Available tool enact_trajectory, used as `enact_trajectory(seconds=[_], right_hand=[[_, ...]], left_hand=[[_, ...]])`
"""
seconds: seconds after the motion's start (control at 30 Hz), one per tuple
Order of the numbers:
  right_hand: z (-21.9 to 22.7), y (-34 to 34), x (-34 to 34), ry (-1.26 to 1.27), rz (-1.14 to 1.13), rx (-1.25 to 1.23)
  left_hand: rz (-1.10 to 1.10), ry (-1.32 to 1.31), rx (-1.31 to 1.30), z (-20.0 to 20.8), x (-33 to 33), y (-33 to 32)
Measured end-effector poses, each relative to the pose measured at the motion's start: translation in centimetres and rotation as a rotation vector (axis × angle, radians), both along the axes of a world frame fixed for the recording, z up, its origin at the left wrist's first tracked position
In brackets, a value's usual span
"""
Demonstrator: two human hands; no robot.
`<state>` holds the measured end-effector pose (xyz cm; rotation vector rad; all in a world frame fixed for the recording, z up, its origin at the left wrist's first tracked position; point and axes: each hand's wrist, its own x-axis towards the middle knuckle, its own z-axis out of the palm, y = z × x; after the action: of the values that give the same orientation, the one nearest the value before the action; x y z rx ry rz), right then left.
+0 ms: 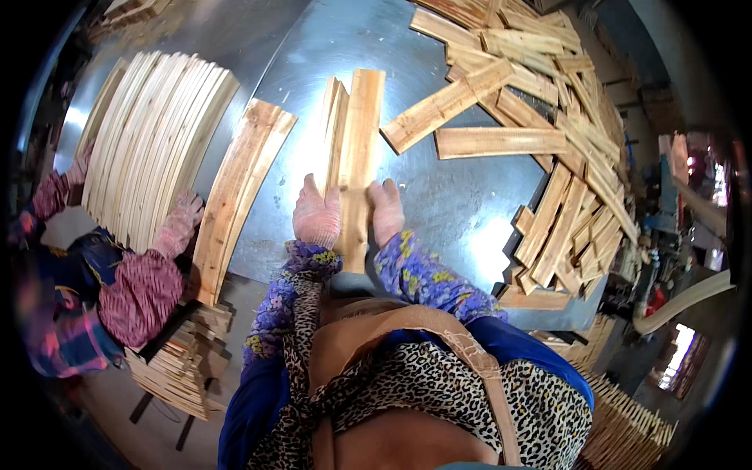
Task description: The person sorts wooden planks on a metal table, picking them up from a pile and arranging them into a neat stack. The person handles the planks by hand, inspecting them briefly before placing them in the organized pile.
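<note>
Two or more narrow wooden boards lie lengthwise before me on the metal table (270,184). The front wooden board (363,149) reaches toward my body, with other board edges (335,129) showing at its left. My left hand (317,215), in a pale pinkish glove, is at the left side of these boards, fingers stretched out and thumb apart. On the other side, my gloved right hand (385,211) rests close against the board's right edge, its fingers extended. Both hands flank the boards; their contact on the undersides is hidden.
A heap of loose boards (501,141) covers the table's right side. At the left, a co-worker's gloved hands (180,223) flank a row of upright boards (149,141). A pair of boards (239,188) lies between us. Stacked wood (168,368) sits below the table.
</note>
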<state>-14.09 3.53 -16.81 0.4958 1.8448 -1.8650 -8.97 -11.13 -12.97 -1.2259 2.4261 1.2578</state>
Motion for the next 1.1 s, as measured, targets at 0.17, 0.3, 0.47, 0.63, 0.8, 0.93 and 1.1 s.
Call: enact_trajectory(seconds=[0.17, 0.3, 0.47, 0.63, 0.8, 0.93, 1.1], right_hand=[[5.2, -6.0, 1.9, -0.230, 0.259, -0.357], [10.8, -5.1, -11.4, 0.532, 0.342, 0.768], [12.0, -5.5, -21.8, 0.291, 0.189, 1.099], [10.9, -3.4, -15.8, 0.325, 0.186, 0.803], [1.8, -2.0, 1.6, 0.367, 0.461, 0.182], [3.6, -6.6, 4.8, 0.215, 0.521, -0.058], [1.9, -6.5, 3.2, 0.186, 0.639, 0.000]], left_hand=[[-0.207, 0.031, -0.201, 4.7, 4.6, -2.3], [-0.207, -0.038, -0.343, 5.1, 5.7, -1.8], [-0.247, -0.010, -0.427, 5.1, 5.8, -1.1], [-0.231, -0.002, -0.154, 7.1, 5.6, -2.6], [-0.263, 0.267, -0.177, 3.5, 4.5, -4.0], [-0.044, 0.340, 0.262, -0.7, 4.2, -7.2], [0.147, 0.430, 0.673, -0.2, 4.7, -9.7]])
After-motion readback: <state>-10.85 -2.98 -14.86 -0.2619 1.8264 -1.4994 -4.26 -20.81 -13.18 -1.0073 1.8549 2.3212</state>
